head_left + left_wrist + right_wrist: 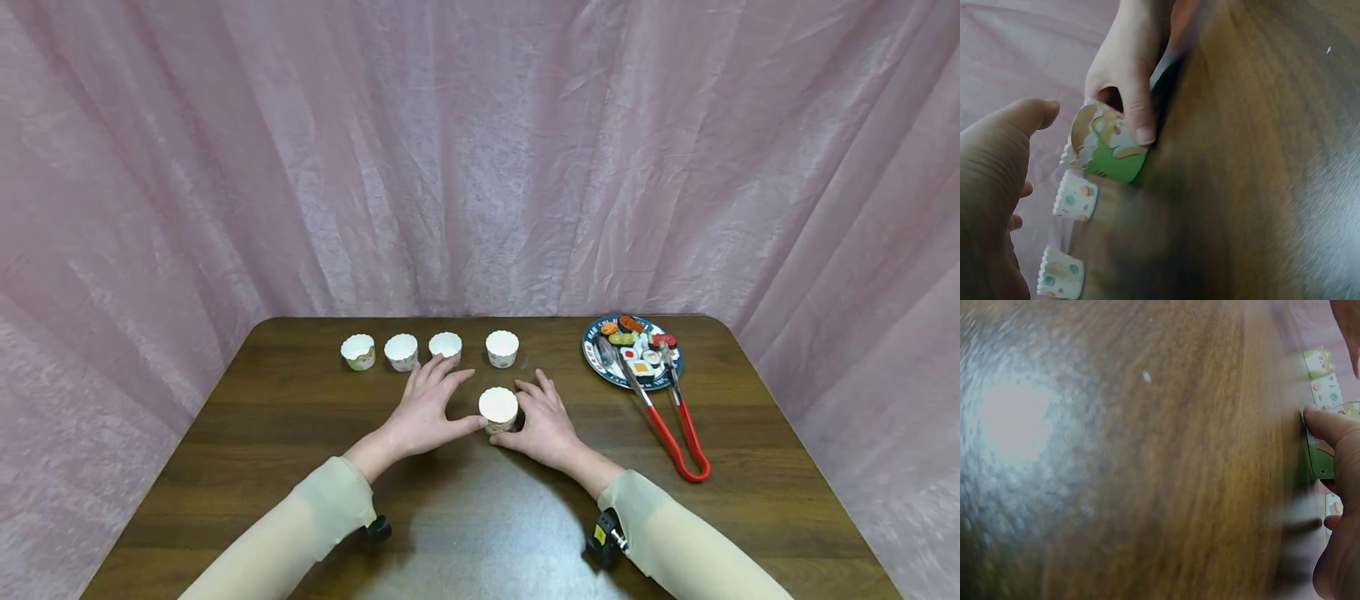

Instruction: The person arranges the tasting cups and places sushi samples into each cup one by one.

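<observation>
In the head view, a paper baking cup (498, 407) stands near the middle of the table between both hands. My right hand (546, 425) grips it from the right, thumb at the near side and fingers behind. The left wrist view shows the green printed side of this cup (1124, 164) under the right thumb. My left hand (422, 417) is spread at the cup's left, its thumb tip close to the wall; the left wrist view shows a gap there. Behind are more paper cups: a green-printed one (360, 360), two paler ones (402, 353) (446, 342), and one farther right (502, 348).
At the back right lies a patterned plate (588, 350) with several toy-like sushi pieces (642, 367). Metal tongs with red handles (663, 437) rest across it and reach onto the wooden table (757, 500). A pink curtain (480, 167) hangs behind the table.
</observation>
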Action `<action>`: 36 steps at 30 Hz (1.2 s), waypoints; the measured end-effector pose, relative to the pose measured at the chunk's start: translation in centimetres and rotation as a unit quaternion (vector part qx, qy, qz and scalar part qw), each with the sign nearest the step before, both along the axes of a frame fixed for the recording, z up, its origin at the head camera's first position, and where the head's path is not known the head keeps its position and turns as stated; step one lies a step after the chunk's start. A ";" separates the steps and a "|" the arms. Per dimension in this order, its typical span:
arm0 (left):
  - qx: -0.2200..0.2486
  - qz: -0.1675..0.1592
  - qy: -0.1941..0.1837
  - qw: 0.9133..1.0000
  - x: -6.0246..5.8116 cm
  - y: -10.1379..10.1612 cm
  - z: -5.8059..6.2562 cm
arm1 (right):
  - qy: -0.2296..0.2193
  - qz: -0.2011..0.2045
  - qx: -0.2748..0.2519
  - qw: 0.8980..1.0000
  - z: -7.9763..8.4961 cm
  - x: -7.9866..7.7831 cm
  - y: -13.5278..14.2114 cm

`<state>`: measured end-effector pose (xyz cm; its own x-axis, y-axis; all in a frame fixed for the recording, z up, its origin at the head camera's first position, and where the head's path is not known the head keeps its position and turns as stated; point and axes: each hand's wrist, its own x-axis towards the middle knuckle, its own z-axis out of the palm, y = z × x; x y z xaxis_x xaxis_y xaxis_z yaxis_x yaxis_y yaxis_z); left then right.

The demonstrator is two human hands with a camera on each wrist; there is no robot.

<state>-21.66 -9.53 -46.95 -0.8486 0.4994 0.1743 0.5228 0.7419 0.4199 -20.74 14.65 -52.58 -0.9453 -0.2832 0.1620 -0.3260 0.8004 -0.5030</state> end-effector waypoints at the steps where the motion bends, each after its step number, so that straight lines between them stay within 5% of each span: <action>1: -0.002 -0.001 0.000 1.000 0.1 0.1 -0.2 | -0.002 -0.001 0.001 1.000 0.0 0.0 0.0; 21: 0.008 0.009 -0.019 1.000 0.8 2.1 -1.4 | -0.009 0.011 -0.007 1.000 0.0 0.2 0.7; 36: -0.009 0.066 -0.019 0.998 1.2 4.3 -1.6 | 0.003 0.019 -0.018 1.000 0.0 0.1 0.4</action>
